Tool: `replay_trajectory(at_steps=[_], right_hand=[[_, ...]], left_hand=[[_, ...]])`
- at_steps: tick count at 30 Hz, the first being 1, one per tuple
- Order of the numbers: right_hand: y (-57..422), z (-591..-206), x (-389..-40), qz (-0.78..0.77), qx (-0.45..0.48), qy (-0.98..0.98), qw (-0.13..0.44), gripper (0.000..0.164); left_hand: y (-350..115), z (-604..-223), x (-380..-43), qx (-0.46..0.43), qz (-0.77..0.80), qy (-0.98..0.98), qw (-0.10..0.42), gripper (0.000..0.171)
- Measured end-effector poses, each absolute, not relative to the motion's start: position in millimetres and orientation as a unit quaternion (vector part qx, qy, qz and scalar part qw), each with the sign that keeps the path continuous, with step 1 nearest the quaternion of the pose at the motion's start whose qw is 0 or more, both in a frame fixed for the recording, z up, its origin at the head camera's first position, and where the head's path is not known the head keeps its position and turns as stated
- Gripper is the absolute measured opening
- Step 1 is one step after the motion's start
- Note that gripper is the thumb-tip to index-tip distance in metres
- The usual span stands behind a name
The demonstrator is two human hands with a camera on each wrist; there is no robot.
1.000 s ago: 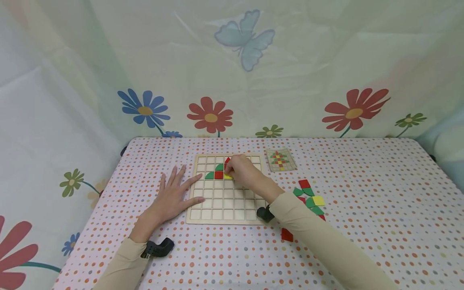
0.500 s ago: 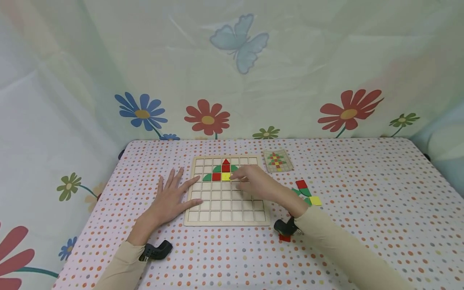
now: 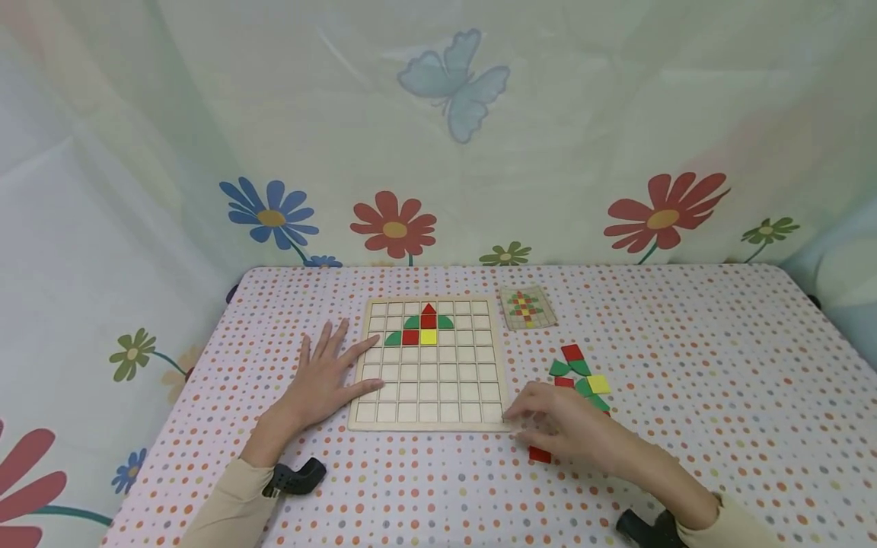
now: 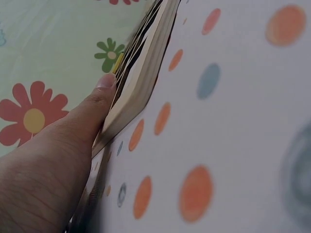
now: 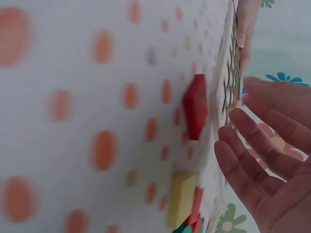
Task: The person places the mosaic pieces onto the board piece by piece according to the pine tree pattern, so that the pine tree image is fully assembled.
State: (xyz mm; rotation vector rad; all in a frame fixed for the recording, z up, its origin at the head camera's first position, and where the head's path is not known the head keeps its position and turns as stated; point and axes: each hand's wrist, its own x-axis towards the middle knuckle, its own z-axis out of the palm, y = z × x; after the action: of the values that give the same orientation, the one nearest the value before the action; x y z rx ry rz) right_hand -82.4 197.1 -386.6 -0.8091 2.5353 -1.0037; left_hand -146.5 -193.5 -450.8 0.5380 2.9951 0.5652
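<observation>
A wooden grid board (image 3: 428, 392) lies mid-table, its upper cells holding red, green and yellow flat tiles, including a yellow square tile (image 3: 428, 337). My left hand (image 3: 320, 384) rests spread at the board's left side, thumb and forefinger over its edge; the left wrist view shows the thumb (image 4: 73, 131) against that edge. Off the board's lower right corner hovers my right hand (image 3: 572, 426), near a loose red tile (image 3: 540, 454). Its fingers are loosely bent with nothing between them in the right wrist view, where the red tile (image 5: 196, 107) lies apart from them.
Several loose tiles lie right of the board, among them a yellow square (image 3: 598, 384) and a green piece (image 3: 559, 368); my right hand partly hides this group. Behind them is a small pattern card (image 3: 527, 307). A printed curtain (image 3: 575, 152) hangs behind the dotted tablecloth (image 3: 706, 380).
My right hand has left the yellow square tile in the grid and moved right and toward me, off the board. A green tile right of the red square is now uncovered. The left hand stays put.
</observation>
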Motion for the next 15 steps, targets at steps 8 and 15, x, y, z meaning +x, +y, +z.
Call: replay_trajectory(at_steps=[8, 15], right_hand=[[218, -400, -62, -0.324, -0.302, 0.886, 0.136, 0.028], [215, -398, -66, -0.313, -0.287, 0.893, 0.150, 0.027]], left_hand=[[-193, -452, -146, 0.174, 0.184, 0.967, 0.019, 0.078], [-193, -450, -146, 0.174, 0.181, 0.968, 0.018, 0.079]])
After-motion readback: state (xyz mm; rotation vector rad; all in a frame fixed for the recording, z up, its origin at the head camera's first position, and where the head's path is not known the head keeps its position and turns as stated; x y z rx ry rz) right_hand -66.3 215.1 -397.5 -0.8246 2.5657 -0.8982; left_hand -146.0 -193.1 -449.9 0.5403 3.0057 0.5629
